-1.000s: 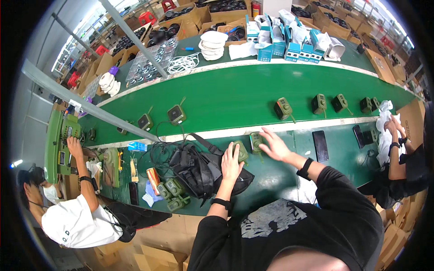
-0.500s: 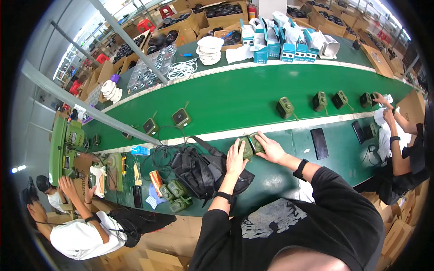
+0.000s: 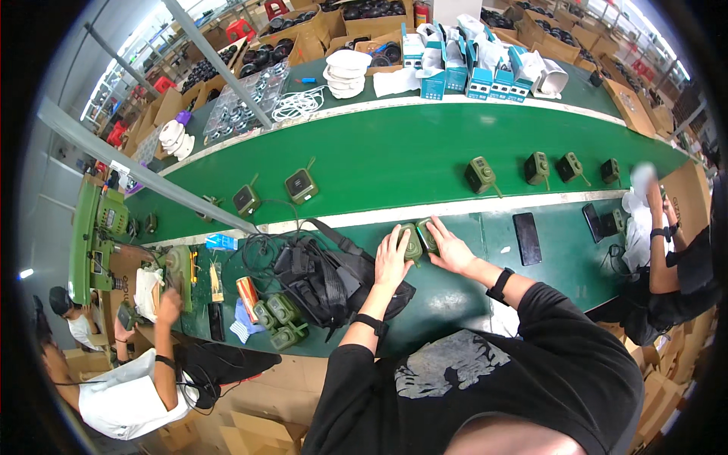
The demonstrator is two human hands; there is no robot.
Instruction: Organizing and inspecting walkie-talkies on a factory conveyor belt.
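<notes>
Two small olive-green box-shaped devices stand side by side in front of me on the dark green bench. My left hand (image 3: 391, 262) is closed round the left green device (image 3: 411, 244), its fingers over the top and far side. My right hand (image 3: 453, 249) grips the right green device (image 3: 428, 238) from its right side. The inner faces of the two devices are close together, with a narrow gap between them. A black bag (image 3: 322, 269) lies just left of my left hand, and a black phone (image 3: 526, 238) lies to the right of my right hand.
Several more green devices (image 3: 280, 311) are grouped left of the bag. Others stand on the green belt (image 3: 394, 163) beyond the bench. A grey post (image 3: 152, 171) crosses the left side, near a green machine (image 3: 95, 243). Co-workers sit at both ends.
My hands stay on the two devices, which have turned slightly. The right co-worker's hand has left a device on the belt. The left co-worker's hands have moved down from the machine.
</notes>
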